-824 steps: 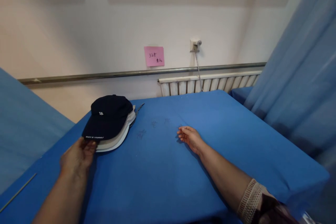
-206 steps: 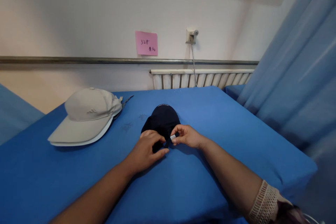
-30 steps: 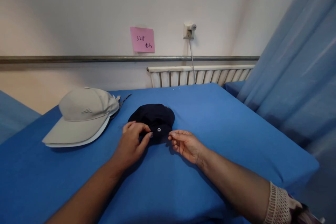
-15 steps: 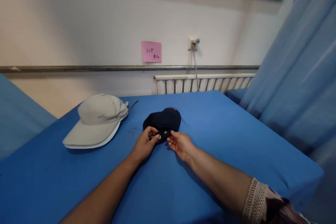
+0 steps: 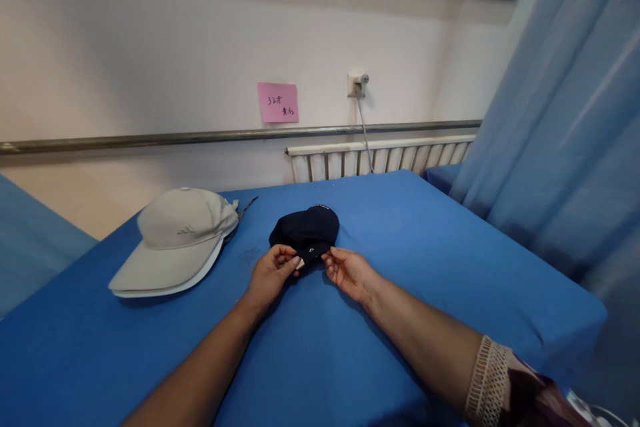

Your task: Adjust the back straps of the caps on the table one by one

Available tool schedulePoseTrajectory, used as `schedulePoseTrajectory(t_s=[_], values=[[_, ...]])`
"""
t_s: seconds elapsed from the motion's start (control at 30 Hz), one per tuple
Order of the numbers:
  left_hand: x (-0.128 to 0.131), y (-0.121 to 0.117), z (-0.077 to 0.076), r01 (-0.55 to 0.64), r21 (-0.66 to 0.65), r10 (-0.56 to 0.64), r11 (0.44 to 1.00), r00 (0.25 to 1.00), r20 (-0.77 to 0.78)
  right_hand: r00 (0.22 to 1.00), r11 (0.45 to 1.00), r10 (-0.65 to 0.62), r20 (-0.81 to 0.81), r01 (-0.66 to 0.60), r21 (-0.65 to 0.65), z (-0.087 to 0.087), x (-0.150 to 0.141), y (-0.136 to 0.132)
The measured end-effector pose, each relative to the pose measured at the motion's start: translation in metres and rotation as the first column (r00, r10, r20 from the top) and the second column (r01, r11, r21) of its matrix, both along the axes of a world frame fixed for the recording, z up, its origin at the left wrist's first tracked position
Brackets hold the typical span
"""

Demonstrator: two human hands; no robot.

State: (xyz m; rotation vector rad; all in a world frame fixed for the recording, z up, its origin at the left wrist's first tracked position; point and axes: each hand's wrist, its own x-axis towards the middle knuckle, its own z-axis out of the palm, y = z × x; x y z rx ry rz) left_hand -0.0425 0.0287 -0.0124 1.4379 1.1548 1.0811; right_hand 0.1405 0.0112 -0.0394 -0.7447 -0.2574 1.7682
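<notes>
A dark navy cap (image 5: 306,229), folded small, lies in the middle of the blue-covered table (image 5: 410,260). My left hand (image 5: 270,271) pinches the cap's near edge, its thumb by a small strap end with a metal snap. My right hand (image 5: 349,271) is at the same edge from the right, fingers curled and fingertips touching the fabric. To the left rests a beige cap (image 5: 176,237), stacked on a white brim beneath it.
A blue curtain (image 5: 565,147) hangs along the right side. Behind the table are a white radiator (image 5: 380,157), a metal rail, a wall socket with a cord (image 5: 357,85) and a pink note (image 5: 278,102). More blue cloth lies at the far left.
Both hands have closed in on the navy cap's near edge since a second ago; the right hand, then open beside it, now touches the fabric. The view shifted slightly.
</notes>
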Motion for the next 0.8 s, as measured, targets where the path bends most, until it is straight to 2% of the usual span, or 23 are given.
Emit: schedulePoseTrajectory(t_s=[0.27, 0.6, 0.8], values=[[-0.0022, -0.0049, 0.0046, 0.047, -0.069, -0.049, 0.996, 0.999, -0.024, 0.999, 0.998, 0.044, -0.007, -0.044, 0.042, 0.0039, 0.0014, -0.0045], [0.002, -0.0074, 0.0013, 0.129, -0.031, -0.131, 0.991, 0.988, -0.081, 0.99, 1.0, -0.012, 0.138, 0.013, -0.007, 0.0068, 0.0006, -0.0013], [0.0038, -0.0107, 0.0029, 0.137, -0.026, -0.139, 0.99, 0.984, -0.111, 0.974, 0.998, -0.04, 0.224, 0.048, -0.03, 0.0046, -0.002, 0.0]])
